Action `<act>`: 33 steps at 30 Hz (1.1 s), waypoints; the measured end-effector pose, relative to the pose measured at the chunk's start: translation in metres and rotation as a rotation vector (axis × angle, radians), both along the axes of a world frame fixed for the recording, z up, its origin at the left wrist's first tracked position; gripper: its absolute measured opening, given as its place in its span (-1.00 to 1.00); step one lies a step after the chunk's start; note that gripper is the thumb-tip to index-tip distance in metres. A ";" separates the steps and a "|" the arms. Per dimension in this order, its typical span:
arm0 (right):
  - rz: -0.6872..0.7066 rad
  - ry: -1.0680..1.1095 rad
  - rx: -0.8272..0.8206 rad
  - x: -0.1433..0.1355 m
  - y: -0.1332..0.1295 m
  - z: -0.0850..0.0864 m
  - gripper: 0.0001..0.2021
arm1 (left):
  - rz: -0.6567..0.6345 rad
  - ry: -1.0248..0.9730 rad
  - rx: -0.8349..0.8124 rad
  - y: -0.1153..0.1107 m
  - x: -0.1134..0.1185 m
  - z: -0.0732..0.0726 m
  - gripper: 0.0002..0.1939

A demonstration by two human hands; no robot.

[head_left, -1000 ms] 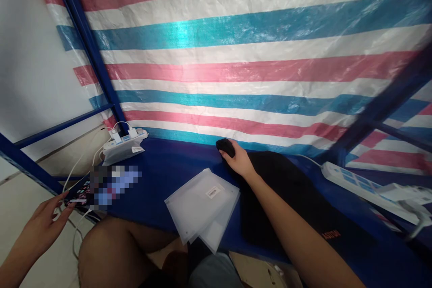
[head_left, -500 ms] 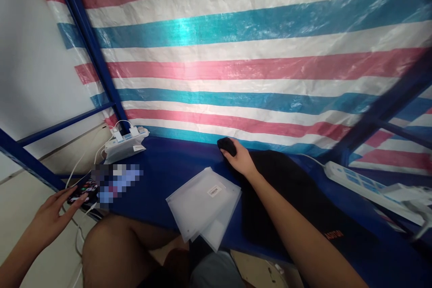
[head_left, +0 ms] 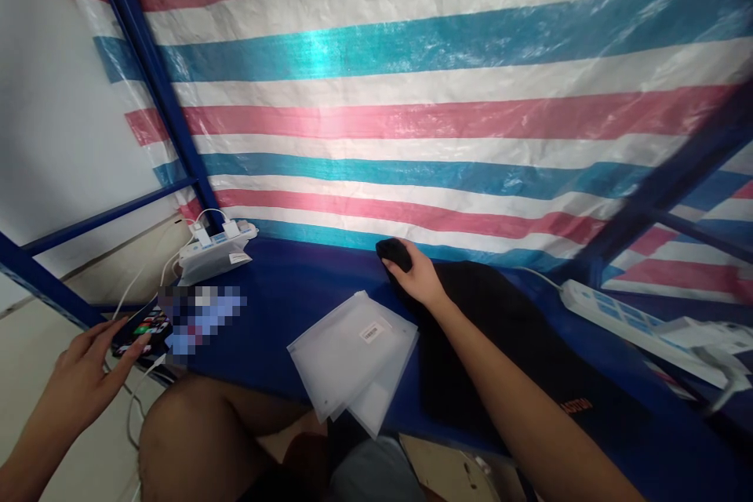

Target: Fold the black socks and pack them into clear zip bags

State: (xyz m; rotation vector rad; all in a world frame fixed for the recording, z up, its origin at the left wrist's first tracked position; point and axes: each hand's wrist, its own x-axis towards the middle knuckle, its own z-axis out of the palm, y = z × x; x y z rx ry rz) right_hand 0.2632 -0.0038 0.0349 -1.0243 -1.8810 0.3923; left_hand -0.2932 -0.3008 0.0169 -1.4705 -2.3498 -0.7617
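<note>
Along the bench [head_left: 300,274], the left hand [head_left: 82,376] is touching one phone [head_left: 147,321], its grip loosely parted; one power strip [head_left: 220,238] is resting beyond. At least two clear pouches [head_left: 335,353] are overlapping mid-bench. The right hand [head_left: 417,276] is gripping one black lump [head_left: 391,251]; one black cloth [head_left: 482,290], nearer this hand, is running lengthwise rightward, before a second power strip [head_left: 623,321].

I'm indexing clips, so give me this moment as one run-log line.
left hand: at lit phone | right hand: around small black object | labelled frosted sleeves on blue tabletop
</note>
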 end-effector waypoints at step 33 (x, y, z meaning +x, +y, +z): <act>0.236 0.983 -0.927 -0.001 -0.178 0.028 -0.54 | -0.750 -1.768 0.117 0.057 0.343 0.060 -0.47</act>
